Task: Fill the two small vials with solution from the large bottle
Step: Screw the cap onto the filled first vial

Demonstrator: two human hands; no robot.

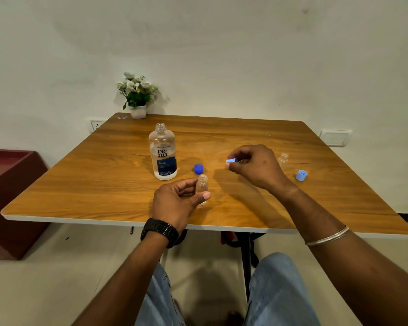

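Right at the near middle of the table (pixel 104 184), the left hand (pixel 174 203) holds an uncapped small vial (pixel 202 184) upright, its thumb and curled fingers wrapped round the clear body, the base at or just above the wood. Whether any liquid is inside cannot be told. Beyond it, the right hand (pixel 254 165) hovers above the tabletop with fingers curled, pinching a light blue cap (pixel 231 160) between thumb and forefinger. Partly hidden behind that hand stands the second vial (pixel 283 159), open too, and near it to the right lies another light blue cap (pixel 301 175), mouth up. The big bottle (pixel 163 152) stands upright to the left of the held vial, uncapped, with a dark blue label; its darker blue cap (pixel 198 168) sits just beside it on the wood. A black watch (pixel 160 231) is on the left wrist, a metal bangle (pixel 327 236) on the right forearm. At the far left corner stands a small pot of white flowers (pixel 137 95) against the wall.
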